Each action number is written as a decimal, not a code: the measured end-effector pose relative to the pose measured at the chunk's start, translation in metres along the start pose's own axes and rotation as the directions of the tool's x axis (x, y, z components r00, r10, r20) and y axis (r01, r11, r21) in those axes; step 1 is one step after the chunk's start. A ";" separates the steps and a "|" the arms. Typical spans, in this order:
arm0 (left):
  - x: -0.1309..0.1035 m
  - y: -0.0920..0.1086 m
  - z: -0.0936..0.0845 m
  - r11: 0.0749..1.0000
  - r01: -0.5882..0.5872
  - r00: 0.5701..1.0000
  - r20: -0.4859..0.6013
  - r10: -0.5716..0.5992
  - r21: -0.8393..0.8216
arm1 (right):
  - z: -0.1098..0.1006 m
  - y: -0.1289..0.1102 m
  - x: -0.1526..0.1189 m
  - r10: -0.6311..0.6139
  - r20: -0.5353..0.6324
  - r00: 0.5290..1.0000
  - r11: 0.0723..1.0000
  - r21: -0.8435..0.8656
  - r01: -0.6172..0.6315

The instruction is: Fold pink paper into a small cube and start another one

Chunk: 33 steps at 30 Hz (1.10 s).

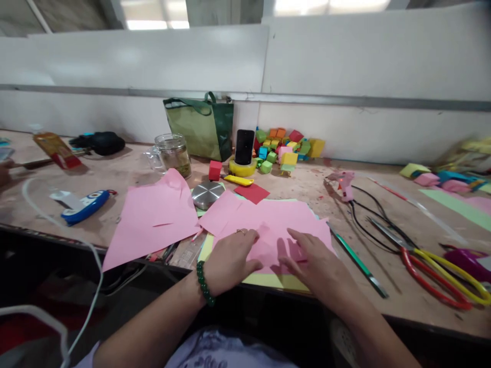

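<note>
Sheets of pink paper (284,214) lie stacked over yellow paper (261,281) at the table's front edge. On the left part of the stack rests my left hand (232,258), its fingers stretched out and the thumb apart. My right hand (312,260) is over the right part, fingers spread and bent a little. Between them is a small, blurred pink piece of paper (263,243); whether a fingertip touches it I cannot tell. Another pink sheet (153,214) lies to the left, hanging past the edge. A green craft knife (356,258) lies right of my right hand.
Behind the paper are a round metal lid (207,194), a yellow cutter (240,180), a phone (244,147) and a heap of coloured paper cubes (274,148). A glass mug (174,153) stands left. Rightward lie a pink glue gun (344,185) and large scissors (433,276).
</note>
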<state>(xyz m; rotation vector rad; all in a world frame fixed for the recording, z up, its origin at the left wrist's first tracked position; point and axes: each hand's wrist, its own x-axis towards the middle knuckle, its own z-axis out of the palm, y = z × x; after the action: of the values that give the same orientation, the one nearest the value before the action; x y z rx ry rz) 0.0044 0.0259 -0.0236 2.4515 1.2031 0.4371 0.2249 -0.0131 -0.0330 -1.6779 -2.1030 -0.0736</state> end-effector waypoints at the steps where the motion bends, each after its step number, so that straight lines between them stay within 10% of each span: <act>1: -0.002 -0.001 0.003 0.998 -0.007 1.000 -0.028 0.005 -0.065 | 0.004 0.000 0.004 0.014 0.032 0.999 1.000 0.016 -0.014; 8: -0.016 -0.002 0.018 0.923 -0.062 0.981 -0.195 -0.014 -0.379 | 0.004 0.000 0.017 -0.132 -0.139 0.981 0.983 0.107 0.147; 14: -0.025 0.009 0.016 0.971 -0.238 0.888 -0.409 0.209 -0.022 | -0.024 -0.017 0.012 -0.390 -0.330 0.860 0.887 0.117 0.447; 24: -0.037 0.004 0.009 0.932 -0.294 0.930 -0.162 0.330 0.211 | -0.007 0.012 -0.018 -0.394 -0.155 0.906 0.889 0.187 0.418; 33: -0.041 0.025 0.013 0.883 -0.369 0.912 -0.071 0.404 0.289 | -0.015 -0.013 -0.041 -0.324 -0.121 0.938 0.943 -0.119 0.311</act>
<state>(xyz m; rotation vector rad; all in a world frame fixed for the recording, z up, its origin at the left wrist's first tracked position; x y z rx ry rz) 0.0031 -0.0239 -0.0276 2.9578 0.8566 0.5829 0.2244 -0.0587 -0.0316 -1.3247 -2.2740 -0.3885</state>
